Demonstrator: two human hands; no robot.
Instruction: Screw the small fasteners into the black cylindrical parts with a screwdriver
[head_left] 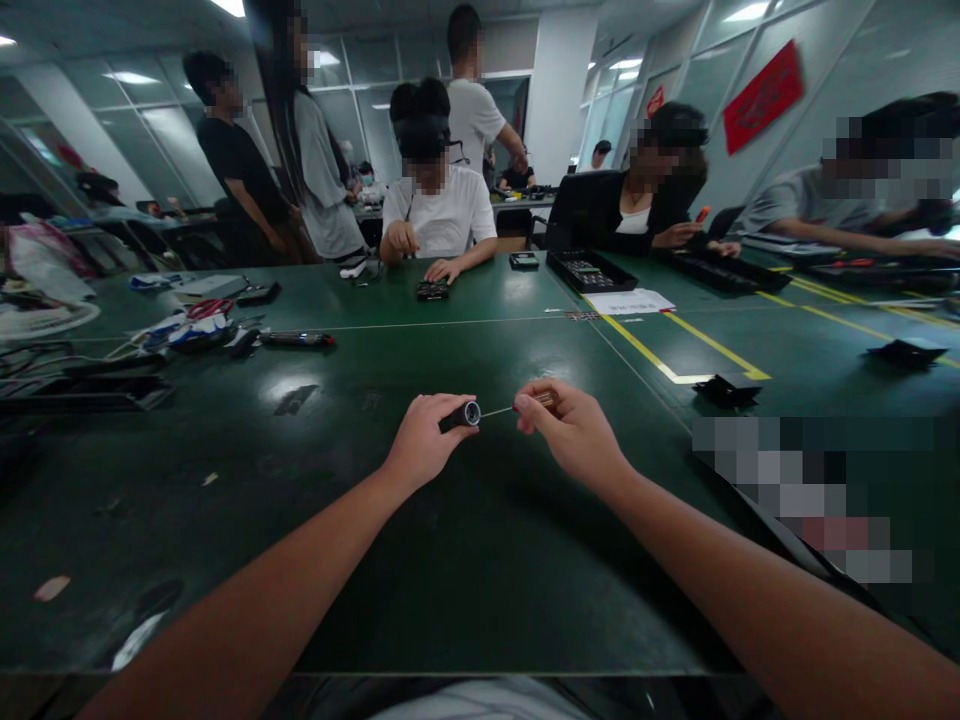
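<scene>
My left hand [424,437] is closed around a black cylinder [470,413] that looks like a small flashlight, its round silver-rimmed end facing right and toward me. In my right hand [574,428] is a screwdriver [545,401], gripped by its amber handle. The thin metal shaft points left, and its tip is at or very close to the cylinder's round end; whether they touch I cannot tell. Both hands are held over the middle of the green table [450,580]. My fingers partly cover the cylinder's body and the handle.
At the left lie a black-and-red pen-like tool [298,340], red-handled scissors [211,309] and a black tray [90,393]. A black bracket-like piece [727,390] rests at the right. Across the table, a person in white [439,215] handles a small black device [433,290]; a parts tray [591,270] stands nearby.
</scene>
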